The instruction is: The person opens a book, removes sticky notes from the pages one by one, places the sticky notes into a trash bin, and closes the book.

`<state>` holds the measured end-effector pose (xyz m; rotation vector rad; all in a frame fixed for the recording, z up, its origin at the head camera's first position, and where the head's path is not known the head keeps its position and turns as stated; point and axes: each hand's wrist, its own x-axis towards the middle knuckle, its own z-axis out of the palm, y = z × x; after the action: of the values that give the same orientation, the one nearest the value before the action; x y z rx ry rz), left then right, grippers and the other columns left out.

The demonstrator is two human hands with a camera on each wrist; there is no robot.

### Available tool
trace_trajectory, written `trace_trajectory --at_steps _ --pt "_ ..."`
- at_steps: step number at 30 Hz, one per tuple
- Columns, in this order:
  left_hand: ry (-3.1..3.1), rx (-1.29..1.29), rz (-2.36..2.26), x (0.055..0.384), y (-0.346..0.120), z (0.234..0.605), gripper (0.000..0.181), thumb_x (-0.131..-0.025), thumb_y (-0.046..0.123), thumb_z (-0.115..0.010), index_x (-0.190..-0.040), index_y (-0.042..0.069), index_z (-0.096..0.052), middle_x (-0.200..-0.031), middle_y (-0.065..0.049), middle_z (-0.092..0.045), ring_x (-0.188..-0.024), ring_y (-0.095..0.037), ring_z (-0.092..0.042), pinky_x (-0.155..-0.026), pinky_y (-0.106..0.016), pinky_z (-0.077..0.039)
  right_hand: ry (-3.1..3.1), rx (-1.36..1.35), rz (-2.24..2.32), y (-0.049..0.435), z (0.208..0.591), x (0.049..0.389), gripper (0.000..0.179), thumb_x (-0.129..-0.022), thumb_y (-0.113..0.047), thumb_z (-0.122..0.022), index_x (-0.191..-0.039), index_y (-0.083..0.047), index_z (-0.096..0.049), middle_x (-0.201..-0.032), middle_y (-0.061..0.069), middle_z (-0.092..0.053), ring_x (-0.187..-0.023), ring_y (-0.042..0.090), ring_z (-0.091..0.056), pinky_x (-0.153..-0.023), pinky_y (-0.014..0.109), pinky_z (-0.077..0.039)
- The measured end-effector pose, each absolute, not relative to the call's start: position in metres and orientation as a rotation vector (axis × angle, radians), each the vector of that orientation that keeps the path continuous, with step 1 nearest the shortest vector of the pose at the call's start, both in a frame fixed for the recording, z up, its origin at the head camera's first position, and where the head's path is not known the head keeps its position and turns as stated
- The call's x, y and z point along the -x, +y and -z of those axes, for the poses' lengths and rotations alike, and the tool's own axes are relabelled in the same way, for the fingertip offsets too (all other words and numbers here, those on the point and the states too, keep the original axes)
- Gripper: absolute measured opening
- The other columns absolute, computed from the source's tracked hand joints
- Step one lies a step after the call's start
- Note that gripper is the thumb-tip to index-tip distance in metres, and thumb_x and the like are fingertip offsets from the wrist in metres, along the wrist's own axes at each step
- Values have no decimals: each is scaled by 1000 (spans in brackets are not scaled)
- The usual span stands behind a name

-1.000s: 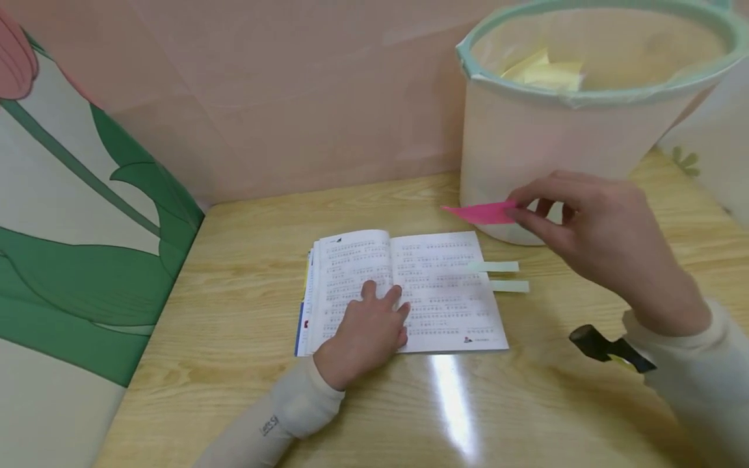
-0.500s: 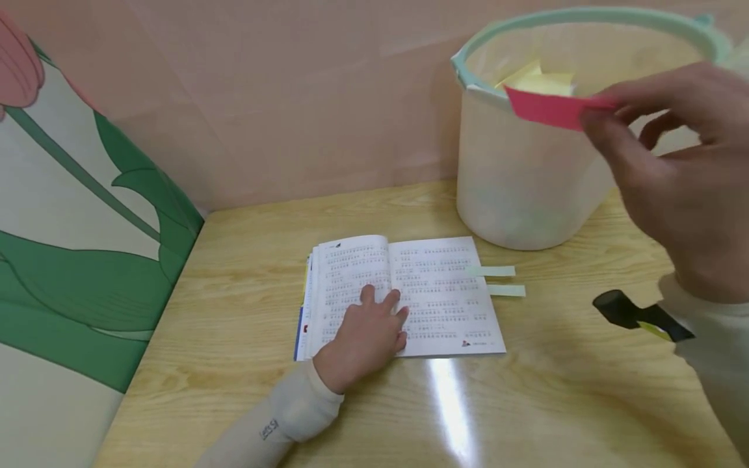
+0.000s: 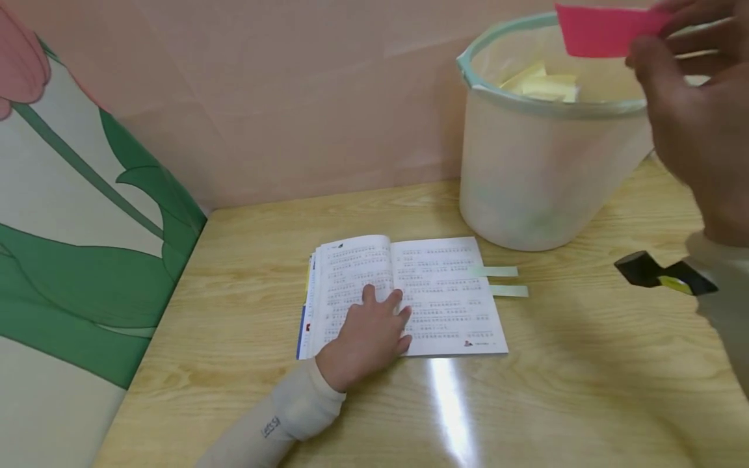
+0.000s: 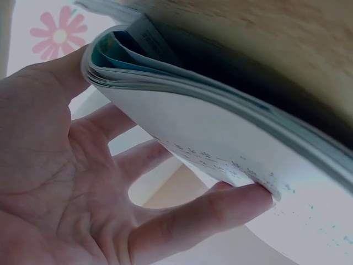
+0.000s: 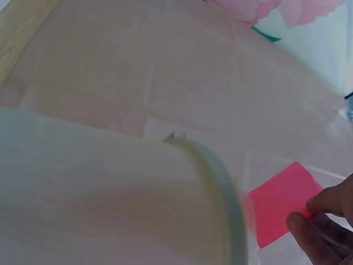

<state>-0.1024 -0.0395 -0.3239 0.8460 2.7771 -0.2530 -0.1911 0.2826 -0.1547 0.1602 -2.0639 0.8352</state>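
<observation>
An open book [image 3: 450,318] with printed pages lies on the table. My left hand [image 3: 364,338] rests on it near the centre fold, fingers spread. In the left wrist view, fingertips [image 4: 256,201] touch the printed page beside the book's curved edge. My right hand [image 3: 705,97] is raised at the upper right and pinches a pink sticky note [image 3: 605,31] between thumb and fingers. That note [image 5: 284,204] is beside the rim of a bin [image 3: 544,175] in the right wrist view. Two pale green page tabs [image 3: 508,290] stick out from the book's right edge.
The bin has a pale green rim [image 3: 486,45] and holds yellow paper [image 3: 547,86]. It stands at the back right of the wooden table [image 3: 246,273]. A pink wall [image 3: 316,117] rises behind, with painted green leaves [image 3: 88,292] at left.
My right hand has risen and moved right with the pink sticky note, from in front of the bin's side to above its rim. My left hand stays on the book.
</observation>
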Motion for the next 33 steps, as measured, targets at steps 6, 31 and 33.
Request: trace_trajectory --at_steps 6,31,33 --pt "2771 -801 229 98 -36 322 55 -96 52 -57 -141 21 -58 -151 -4 -47 -116 -40 -46 -62 -37 -54 -2114 -36 -866 284 157 195 25 -99 -39 -54 -122 -35 -64 -117 -27 -63 -106 -11 -59 -99 9 -44" --pt "2791 -852 299 93 -24 333 58 -96 57 -55 -141 21 -57 -150 -4 -47 -118 -40 -47 -64 -35 -55 -2367 27 -630 295 159 196 42 -103 -33 -39 -134 -11 -59 -136 16 -62 -105 5 -54 -89 2 -31" --pt "2789 -857 327 93 -25 335 58 -96 57 -55 -141 21 -58 -149 -4 -48 -117 -41 -47 -63 -35 -56 -2404 63 -642 297 160 195 42 -102 -32 -41 -132 -10 -61 -134 19 -63 -97 1 -49 -77 2 -27"
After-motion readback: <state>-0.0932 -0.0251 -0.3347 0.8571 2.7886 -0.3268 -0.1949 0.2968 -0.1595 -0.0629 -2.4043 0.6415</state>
